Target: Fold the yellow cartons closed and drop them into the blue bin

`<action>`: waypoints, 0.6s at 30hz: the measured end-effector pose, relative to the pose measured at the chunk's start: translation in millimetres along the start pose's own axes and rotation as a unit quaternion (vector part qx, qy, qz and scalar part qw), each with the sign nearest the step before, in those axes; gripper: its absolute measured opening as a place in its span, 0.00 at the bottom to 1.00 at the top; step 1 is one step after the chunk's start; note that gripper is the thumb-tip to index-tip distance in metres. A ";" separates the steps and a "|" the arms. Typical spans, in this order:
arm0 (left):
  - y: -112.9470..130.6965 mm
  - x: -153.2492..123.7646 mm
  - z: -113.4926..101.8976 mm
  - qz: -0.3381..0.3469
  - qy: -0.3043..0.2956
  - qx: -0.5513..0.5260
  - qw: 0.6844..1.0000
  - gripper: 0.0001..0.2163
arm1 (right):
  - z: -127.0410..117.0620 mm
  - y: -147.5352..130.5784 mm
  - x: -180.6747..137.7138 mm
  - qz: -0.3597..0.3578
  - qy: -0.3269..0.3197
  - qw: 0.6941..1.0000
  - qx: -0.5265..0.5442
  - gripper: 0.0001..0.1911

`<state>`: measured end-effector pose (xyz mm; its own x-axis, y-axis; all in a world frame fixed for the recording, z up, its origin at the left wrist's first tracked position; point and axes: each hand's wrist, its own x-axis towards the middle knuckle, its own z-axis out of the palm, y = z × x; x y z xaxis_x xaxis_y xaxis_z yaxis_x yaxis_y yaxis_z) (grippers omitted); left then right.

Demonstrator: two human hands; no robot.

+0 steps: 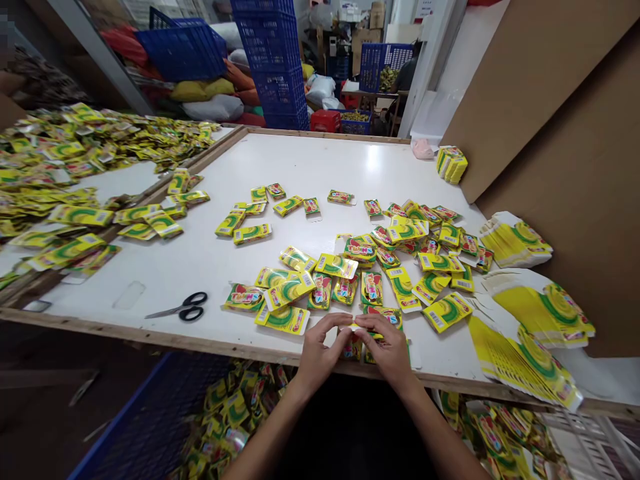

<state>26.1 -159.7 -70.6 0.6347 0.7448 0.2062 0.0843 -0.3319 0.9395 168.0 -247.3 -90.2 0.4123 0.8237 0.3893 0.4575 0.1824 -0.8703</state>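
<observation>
My left hand (320,353) and my right hand (387,350) meet at the near edge of a white table (320,167). Both pinch one small yellow packet (356,345) between fingertips, and the hands hide most of it. Just beyond my fingers lie several yellow-green and red packets (340,280), scattered across the table's middle. Fanned stacks of flat yellow card sleeves (540,320) rest to the right of my right hand.
Black scissors (183,309) lie at the front left. Another table at left is heaped with packets (75,167). A blue crate (165,427) with packets sits under the table edge. Brown cardboard sheets (560,120) lean at right. Blue crates (275,60) stack behind.
</observation>
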 end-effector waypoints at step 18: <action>-10.1 -4.7 7.9 -0.019 0.005 -0.058 0.998 0.07 | 3.5 -0.8 -7.6 -0.005 0.005 1.000 0.004 0.07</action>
<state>28.4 -164.5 -83.3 0.6246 0.7620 0.1711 0.0182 -0.2332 0.9723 161.8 -251.8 -93.5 0.4158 0.8160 0.4015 0.4548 0.1957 -0.8688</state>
